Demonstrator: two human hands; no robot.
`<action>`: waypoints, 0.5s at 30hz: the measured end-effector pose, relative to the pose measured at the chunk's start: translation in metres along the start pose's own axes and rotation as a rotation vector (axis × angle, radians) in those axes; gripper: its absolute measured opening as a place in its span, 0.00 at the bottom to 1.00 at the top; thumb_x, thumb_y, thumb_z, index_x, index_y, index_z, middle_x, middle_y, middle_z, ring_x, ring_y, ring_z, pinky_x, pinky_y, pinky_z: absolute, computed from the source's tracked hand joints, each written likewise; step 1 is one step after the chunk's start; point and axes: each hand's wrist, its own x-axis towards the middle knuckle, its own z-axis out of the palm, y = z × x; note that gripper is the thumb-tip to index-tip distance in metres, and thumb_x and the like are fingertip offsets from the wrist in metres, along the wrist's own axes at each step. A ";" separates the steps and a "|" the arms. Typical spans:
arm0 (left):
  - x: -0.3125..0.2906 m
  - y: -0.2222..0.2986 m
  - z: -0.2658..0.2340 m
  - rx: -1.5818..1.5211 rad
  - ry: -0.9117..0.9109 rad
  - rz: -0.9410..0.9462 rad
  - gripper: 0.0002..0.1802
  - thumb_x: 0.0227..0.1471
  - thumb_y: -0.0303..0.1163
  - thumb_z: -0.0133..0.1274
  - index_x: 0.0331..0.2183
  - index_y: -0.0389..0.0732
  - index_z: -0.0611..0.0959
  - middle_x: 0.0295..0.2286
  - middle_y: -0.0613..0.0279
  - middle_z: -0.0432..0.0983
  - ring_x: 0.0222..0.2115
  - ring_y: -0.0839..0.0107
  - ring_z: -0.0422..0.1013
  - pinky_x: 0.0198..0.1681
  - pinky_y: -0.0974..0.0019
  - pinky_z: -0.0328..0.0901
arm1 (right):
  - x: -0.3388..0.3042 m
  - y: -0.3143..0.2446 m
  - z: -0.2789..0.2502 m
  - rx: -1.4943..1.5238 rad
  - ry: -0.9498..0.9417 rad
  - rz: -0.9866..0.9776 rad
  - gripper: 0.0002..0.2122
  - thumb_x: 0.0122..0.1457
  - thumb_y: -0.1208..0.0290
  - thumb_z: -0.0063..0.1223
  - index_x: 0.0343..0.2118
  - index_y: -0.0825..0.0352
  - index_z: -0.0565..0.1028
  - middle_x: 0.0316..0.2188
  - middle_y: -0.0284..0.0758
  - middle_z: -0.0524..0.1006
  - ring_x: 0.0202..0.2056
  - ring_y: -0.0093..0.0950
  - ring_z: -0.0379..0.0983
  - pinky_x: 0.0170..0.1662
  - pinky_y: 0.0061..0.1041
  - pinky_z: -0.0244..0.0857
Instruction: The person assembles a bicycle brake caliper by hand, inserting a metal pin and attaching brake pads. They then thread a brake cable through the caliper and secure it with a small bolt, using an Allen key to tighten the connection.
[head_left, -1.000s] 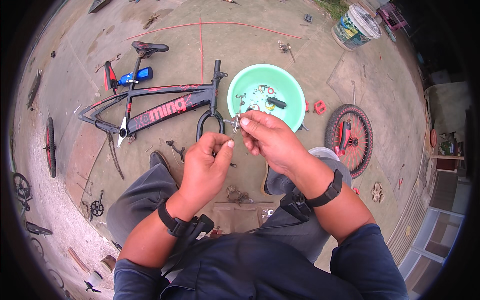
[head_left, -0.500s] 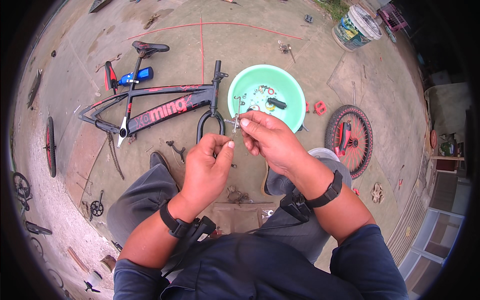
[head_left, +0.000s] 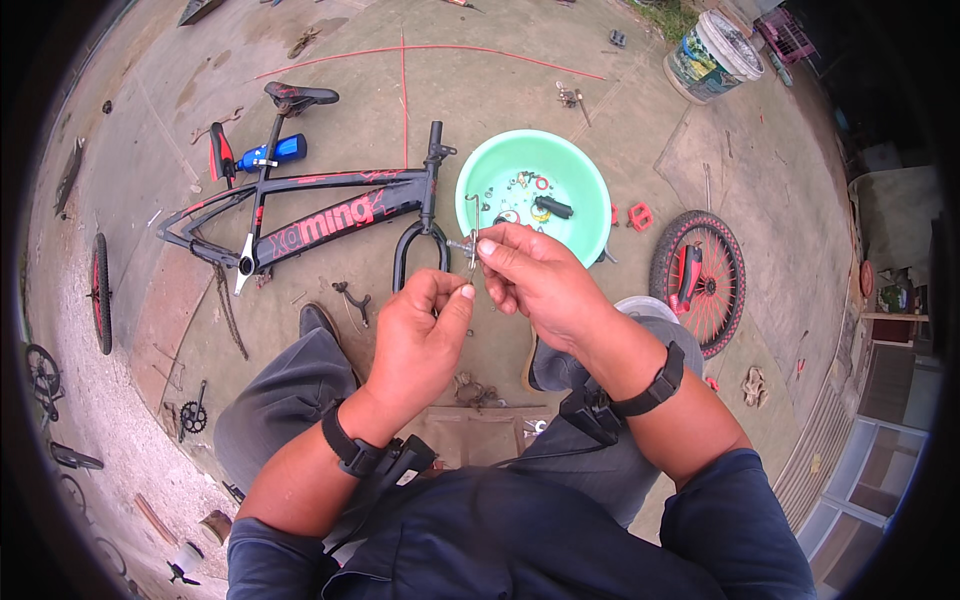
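In front of me, above the ground, my right hand (head_left: pixel 535 272) pinches a small metal bicycle part (head_left: pixel 462 245) between thumb and fingers. A thin rod with a hooked upper end rises from it, and a short bolt-like stub points left. Just below, my left hand (head_left: pixel 425 325) is closed, with thumb and forefinger pinching the part's lower end. The fingertips hide much of it, so its exact kind is unclear. Behind my right hand stands a light green basin (head_left: pixel 585 165) holding small loose parts and a black grip-like piece (head_left: pixel 552 207).
A black and red bicycle frame (head_left: pixel 340 222) with its fork lies to the left. On the right are a wheel (head_left: pixel 712 330) and a red pedal (head_left: pixel 640 216). A crank with chainring (head_left: pixel 194 415), a chain (head_left: pixel 229 315) and a white bucket (head_left: pixel 712 62) lie farther out.
Both hands keep their pinch on the metal part. My left hand has shifted very slightly to the right, and the part has tilted a little. Everything else stays put.
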 end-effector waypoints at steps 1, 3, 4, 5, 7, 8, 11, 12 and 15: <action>0.000 0.000 0.000 -0.003 -0.003 -0.003 0.05 0.58 0.27 0.55 0.32 0.35 0.78 0.18 0.71 0.68 0.20 0.84 0.61 0.23 0.73 0.59 | 0.000 -0.001 0.000 -0.001 0.000 0.006 0.11 0.67 0.64 0.48 0.44 0.67 0.73 0.25 0.24 0.69 0.25 0.15 0.65 0.26 0.15 0.58; -0.001 0.001 0.000 -0.006 -0.012 -0.002 0.05 0.58 0.27 0.55 0.32 0.35 0.78 0.19 0.71 0.69 0.20 0.85 0.61 0.23 0.73 0.59 | -0.001 -0.003 0.001 0.006 -0.004 0.013 0.12 0.67 0.64 0.48 0.45 0.67 0.73 0.24 0.23 0.68 0.25 0.14 0.64 0.26 0.15 0.58; -0.001 0.001 0.000 -0.004 -0.018 0.001 0.05 0.58 0.27 0.55 0.32 0.35 0.78 0.19 0.71 0.69 0.20 0.85 0.61 0.23 0.73 0.59 | -0.002 -0.004 0.001 0.014 -0.007 0.013 0.12 0.67 0.63 0.48 0.46 0.67 0.74 0.24 0.23 0.67 0.25 0.14 0.64 0.26 0.15 0.57; -0.001 0.001 0.000 -0.004 -0.024 0.003 0.05 0.58 0.27 0.55 0.32 0.35 0.78 0.19 0.71 0.69 0.20 0.85 0.61 0.23 0.74 0.59 | -0.002 -0.004 0.001 0.024 -0.013 0.011 0.13 0.67 0.63 0.48 0.46 0.67 0.74 0.24 0.23 0.67 0.25 0.14 0.64 0.26 0.15 0.57; -0.002 0.002 0.000 -0.007 -0.028 0.007 0.05 0.58 0.27 0.55 0.32 0.35 0.78 0.19 0.71 0.69 0.20 0.85 0.61 0.23 0.74 0.59 | -0.003 -0.006 0.002 0.022 -0.018 0.018 0.13 0.67 0.63 0.48 0.46 0.67 0.74 0.23 0.22 0.67 0.24 0.13 0.63 0.25 0.15 0.57; -0.002 0.002 0.000 -0.008 -0.029 0.008 0.05 0.58 0.27 0.55 0.32 0.35 0.78 0.19 0.71 0.69 0.20 0.85 0.61 0.23 0.74 0.59 | -0.003 -0.006 0.002 0.022 -0.022 0.020 0.13 0.67 0.63 0.48 0.46 0.67 0.75 0.23 0.22 0.66 0.24 0.13 0.63 0.25 0.14 0.56; -0.002 0.003 0.000 -0.023 -0.035 0.003 0.05 0.58 0.26 0.55 0.32 0.35 0.78 0.19 0.71 0.69 0.20 0.85 0.61 0.23 0.74 0.59 | -0.003 -0.007 0.002 0.019 -0.026 0.012 0.13 0.67 0.63 0.49 0.45 0.67 0.75 0.22 0.22 0.66 0.24 0.13 0.63 0.25 0.14 0.56; -0.003 0.003 0.000 -0.017 -0.034 0.002 0.05 0.58 0.26 0.55 0.32 0.35 0.78 0.19 0.71 0.69 0.20 0.85 0.61 0.23 0.74 0.59 | -0.003 -0.007 0.002 0.018 -0.024 0.013 0.13 0.67 0.63 0.49 0.45 0.67 0.75 0.22 0.22 0.66 0.24 0.13 0.63 0.25 0.14 0.56; -0.003 0.004 0.000 -0.002 -0.032 0.001 0.05 0.58 0.26 0.55 0.32 0.35 0.78 0.19 0.71 0.69 0.20 0.84 0.61 0.23 0.73 0.60 | -0.003 -0.007 0.002 0.015 -0.018 0.016 0.13 0.66 0.62 0.50 0.44 0.67 0.75 0.22 0.22 0.66 0.24 0.13 0.62 0.25 0.14 0.55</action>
